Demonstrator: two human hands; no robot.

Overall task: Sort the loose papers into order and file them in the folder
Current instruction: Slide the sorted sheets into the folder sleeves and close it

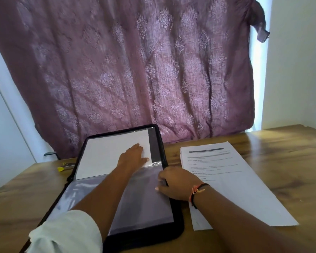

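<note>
A black zip folder (173,232) lies open on the wooden table, its clear plastic sleeves (146,201) spread toward me. A white sheet (102,152) sits inside the far sleeve. My left hand (133,157) lies flat on that sheet with straight fingers, pressing it down. My right hand (175,185) rests at the folder's right edge, fingers curled around the edge of a near sleeve. A stack of loose printed papers (232,179) lies on the table to the right of the folder, partly under my right wrist.
A yellow and black utility knife (65,167) lies on the table (290,161) left of the folder. A purple patterned curtain (135,70) hangs right behind the table's far edge. A black bracket (50,153) shows at the back left.
</note>
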